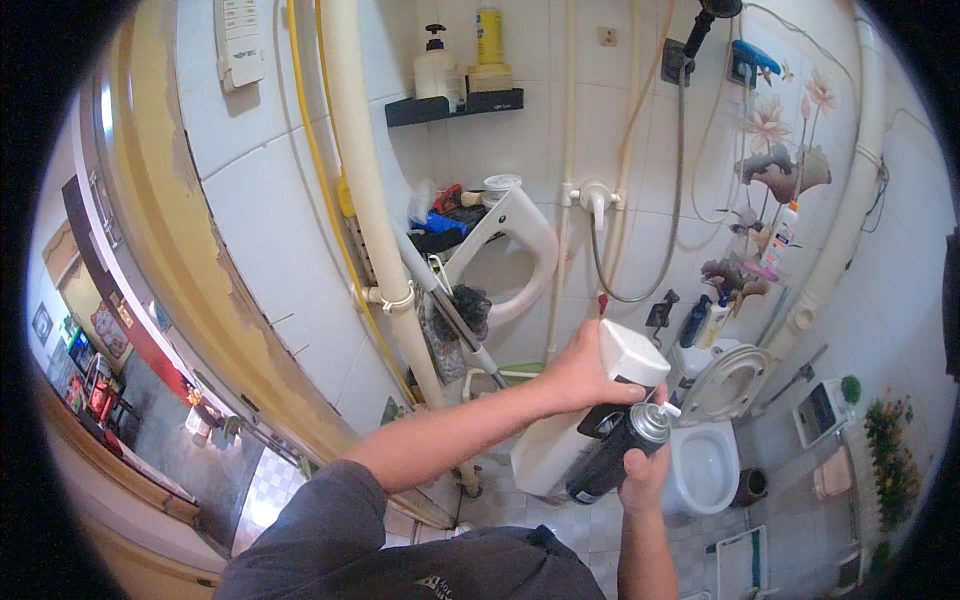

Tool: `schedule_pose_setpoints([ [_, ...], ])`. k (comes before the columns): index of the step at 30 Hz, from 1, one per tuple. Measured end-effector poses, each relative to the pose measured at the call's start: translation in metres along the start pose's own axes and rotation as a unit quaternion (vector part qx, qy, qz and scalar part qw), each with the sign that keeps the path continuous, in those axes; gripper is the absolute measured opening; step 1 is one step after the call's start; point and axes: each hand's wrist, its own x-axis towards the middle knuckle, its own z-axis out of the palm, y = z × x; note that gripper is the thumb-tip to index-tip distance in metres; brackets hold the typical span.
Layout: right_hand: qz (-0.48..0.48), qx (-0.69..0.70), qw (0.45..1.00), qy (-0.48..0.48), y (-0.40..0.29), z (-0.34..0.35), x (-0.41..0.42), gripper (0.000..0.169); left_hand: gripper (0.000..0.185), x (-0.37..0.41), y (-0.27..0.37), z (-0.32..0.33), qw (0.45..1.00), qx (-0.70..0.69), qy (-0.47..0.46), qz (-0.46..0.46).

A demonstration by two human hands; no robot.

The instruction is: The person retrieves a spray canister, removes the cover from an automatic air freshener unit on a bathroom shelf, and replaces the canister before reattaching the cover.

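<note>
Before my chest, my left hand point(585, 381) grips a long white box-like object point(546, 456) near its upper end. The thumb lies across its front, where a dark section crosses the middle. What the object is cannot be told. A black aerosol can point(606, 463) with a silver top and a white nozzle point(670, 409) leans in front of it, tilted. My right hand point(646, 476) is closed around the can, with the thumb on its near side. The can hides part of the white object, and most of the right fingers are hidden behind the can.
A toilet point(703, 469) with its seat raised point(729, 381) stands beyond my right hand. Ahead hang a shower hose point(681, 180) and a white ring-shaped seat point(541, 234). A black corner shelf point(417, 112) bears bottles. Pipes point(375, 187) and a doorway frame point(161, 202) are at left.
</note>
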Motion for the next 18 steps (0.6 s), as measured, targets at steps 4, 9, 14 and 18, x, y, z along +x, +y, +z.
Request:
schedule_pose_setpoints([
  [4, -0.044, -0.025, 0.999, -0.003, -0.011, 0.002, 0.013, 0.118, 0.099, 0.009, 0.040, -0.024, 0.997, 0.044, -0.022, 0.051],
  [9, -0.029, 0.014, 0.999, -0.006, -0.015, 0.017, 0.025, 0.117, 0.088, 0.028, 0.063, -0.051, 0.986, 0.141, -0.067, 0.065],
  [14, -0.062, 0.049, 0.997, -0.008, -0.020, 0.018, 0.044, 0.111, 0.090, 0.032, 0.085, -0.060, 0.980, 0.180, -0.035, 0.081],
  [18, -0.098, 0.021, 0.994, 0.042, -0.038, 0.015, 0.051, 0.105, 0.093, 0.045, 0.092, -0.078, 0.980, 0.191, 0.033, 0.043],
])
